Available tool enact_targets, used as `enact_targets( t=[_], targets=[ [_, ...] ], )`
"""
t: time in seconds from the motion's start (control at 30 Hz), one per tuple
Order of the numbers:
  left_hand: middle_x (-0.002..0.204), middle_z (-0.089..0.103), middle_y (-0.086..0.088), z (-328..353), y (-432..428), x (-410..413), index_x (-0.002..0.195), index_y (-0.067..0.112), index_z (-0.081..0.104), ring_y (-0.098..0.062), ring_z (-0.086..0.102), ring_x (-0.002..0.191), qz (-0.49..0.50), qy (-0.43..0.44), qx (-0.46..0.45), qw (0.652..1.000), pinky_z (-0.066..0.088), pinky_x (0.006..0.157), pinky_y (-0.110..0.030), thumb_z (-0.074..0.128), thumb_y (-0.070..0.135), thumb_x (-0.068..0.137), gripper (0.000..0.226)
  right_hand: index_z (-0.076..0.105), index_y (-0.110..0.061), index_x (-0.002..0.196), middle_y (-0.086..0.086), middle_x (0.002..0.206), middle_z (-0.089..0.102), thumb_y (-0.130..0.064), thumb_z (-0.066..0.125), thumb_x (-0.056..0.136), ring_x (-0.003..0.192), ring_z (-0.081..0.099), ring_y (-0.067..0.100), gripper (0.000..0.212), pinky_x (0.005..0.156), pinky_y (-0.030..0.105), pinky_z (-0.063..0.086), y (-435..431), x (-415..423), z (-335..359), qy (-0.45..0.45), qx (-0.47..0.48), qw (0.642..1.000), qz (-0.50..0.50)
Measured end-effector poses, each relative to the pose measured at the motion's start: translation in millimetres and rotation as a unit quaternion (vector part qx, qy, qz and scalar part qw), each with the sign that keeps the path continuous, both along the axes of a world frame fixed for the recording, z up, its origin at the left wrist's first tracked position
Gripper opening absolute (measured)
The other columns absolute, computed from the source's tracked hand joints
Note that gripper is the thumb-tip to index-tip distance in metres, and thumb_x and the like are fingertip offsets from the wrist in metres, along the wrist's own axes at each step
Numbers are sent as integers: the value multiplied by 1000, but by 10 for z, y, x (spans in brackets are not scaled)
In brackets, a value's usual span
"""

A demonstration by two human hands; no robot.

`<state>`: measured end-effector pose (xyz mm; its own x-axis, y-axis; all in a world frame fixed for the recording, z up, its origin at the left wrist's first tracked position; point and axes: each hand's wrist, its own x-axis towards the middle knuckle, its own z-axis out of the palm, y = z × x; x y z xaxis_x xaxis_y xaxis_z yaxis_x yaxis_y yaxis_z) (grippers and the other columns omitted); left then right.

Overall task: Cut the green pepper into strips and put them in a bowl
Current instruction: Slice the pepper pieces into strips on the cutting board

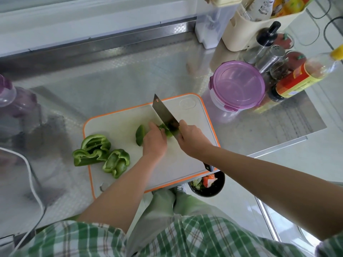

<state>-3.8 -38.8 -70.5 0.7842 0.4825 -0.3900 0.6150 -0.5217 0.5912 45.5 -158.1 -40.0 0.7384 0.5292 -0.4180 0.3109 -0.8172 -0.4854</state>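
Spanning the steel surface (130,80), an orange-rimmed cutting board (115,127) lies beneath both hands. Right hand (193,141): fingers clamped round the handle of a cleaver (163,112), its blade edge down on the board just right of the left fingers (154,127). Left hand (155,143): fingers curled, holding a green pepper piece (140,134) against the board. Other pepper pieces (96,149) lie well left of those fingers, at the board's edge.
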Motion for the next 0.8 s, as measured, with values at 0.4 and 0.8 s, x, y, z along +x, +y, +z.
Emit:
enact_targets(
  t=[0.4, 0.8],
  targets=[
    [95, 63, -14, 10, 94, -89, 105, 6, 49, -37, 60, 91, -29, -17, 33, 999, 43, 71, -40, 40, 26, 103, 22, 34, -10, 96, 10, 72, 49, -8, 38, 95, 63, 48, 35, 4, 53, 42, 36, 75, -24, -84, -34, 21, 999, -23],
    [101, 59, -16, 18, 37, -67, 109, 2, 43, -40, 58, 99, 2, -16, 16, 1000, 38, 69, -36, 43, 22, 102, 21, 31, -13, 91, 8, 69, 45, -10, 38, 94, 58, 43, 26, 9, 48, 35, 30, 12, 1, 99, -25, 3, 999, 25]
  ],
)
